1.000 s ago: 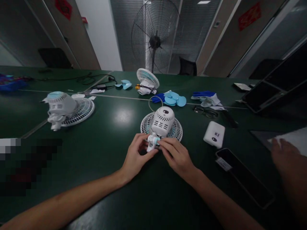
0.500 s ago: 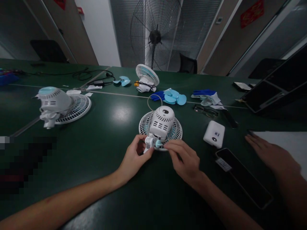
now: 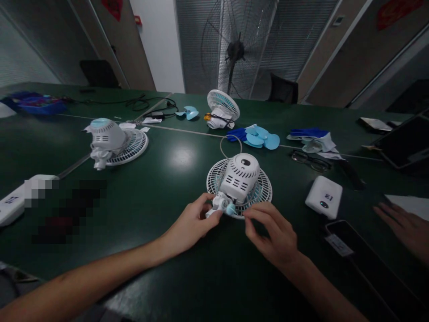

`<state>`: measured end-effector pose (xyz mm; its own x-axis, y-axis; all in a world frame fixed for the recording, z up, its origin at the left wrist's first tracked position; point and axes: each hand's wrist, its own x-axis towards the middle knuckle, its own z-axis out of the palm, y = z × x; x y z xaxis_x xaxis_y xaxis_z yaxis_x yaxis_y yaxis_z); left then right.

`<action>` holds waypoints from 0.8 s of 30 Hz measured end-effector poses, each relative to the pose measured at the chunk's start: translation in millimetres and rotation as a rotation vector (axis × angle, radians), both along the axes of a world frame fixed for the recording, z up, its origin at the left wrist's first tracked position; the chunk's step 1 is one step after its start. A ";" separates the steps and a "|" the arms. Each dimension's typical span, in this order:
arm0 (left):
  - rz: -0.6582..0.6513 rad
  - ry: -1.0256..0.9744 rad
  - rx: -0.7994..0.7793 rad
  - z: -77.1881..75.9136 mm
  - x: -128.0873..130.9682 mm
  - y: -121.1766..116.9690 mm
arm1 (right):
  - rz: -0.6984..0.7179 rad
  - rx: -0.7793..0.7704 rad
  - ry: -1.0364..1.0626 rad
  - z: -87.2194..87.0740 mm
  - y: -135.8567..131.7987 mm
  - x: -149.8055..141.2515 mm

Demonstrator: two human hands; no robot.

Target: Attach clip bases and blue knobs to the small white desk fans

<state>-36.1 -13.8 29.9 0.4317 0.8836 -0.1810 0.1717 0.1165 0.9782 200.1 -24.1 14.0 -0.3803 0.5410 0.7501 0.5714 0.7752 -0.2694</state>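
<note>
A small white fan (image 3: 240, 176) lies face down on its round grille, its motor housing uppermost. At its near end is a white pivoting bracket (image 3: 219, 202), pinched between the thumb and fingers of my left hand (image 3: 196, 219). A light-blue knob (image 3: 230, 209) sticks out of the bracket's right side. Just right of the knob, over the grille's near edge, is my right hand (image 3: 273, 230), with its fingertips drawn together and a small gap between them and the knob. Whatever those fingertips may hold is too small to make out.
Another fan (image 3: 109, 138) lies at left, a third (image 3: 223, 109) at the back. Blue fan blades (image 3: 263, 137), gloves (image 3: 311, 139), glasses (image 3: 311, 161), a white box-shaped device (image 3: 324, 197) and a phone (image 3: 365, 259) are around. Another person's hand (image 3: 402, 228) rests at far right.
The view has swung left, so everything sits further right in it. My right fingertips have drawn slightly away from the blue knob. My left hand keeps its hold on the bracket.
</note>
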 end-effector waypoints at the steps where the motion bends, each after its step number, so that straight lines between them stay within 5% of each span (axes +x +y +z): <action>1: -0.010 -0.025 -0.015 0.7 1.9 0.7 | 0.005 -0.010 -0.043 -0.2 0.6 -0.3; 4: -0.048 -0.087 -0.072 0.8 6.2 2.9 | 0.030 -0.026 -0.123 1.4 2.2 -2.8; 8: -0.094 0.004 -0.123 2.0 1.6 -5.4 | -0.072 0.013 0.094 6.3 3.7 2.8; 10: -0.166 0.159 0.001 4.3 -5.2 -16.2 | -0.121 -0.027 0.211 4.0 5.0 9.0; 13: -0.289 0.542 0.409 5.5 -18.5 -31.8 | -0.116 -0.194 0.319 -8.5 6.7 15.9; 16: -0.269 0.788 0.710 1.1 -33.0 -36.8 | -0.128 -0.318 0.437 -22.1 5.6 18.1; 20: -0.168 0.739 0.814 -7.4 -45.4 -30.8 | -0.152 -0.313 0.529 -26.9 2.1 19.4; 24: -0.261 0.687 0.800 -14.8 -42.8 -26.9 | -0.088 -0.259 0.429 -23.8 1.5 19.8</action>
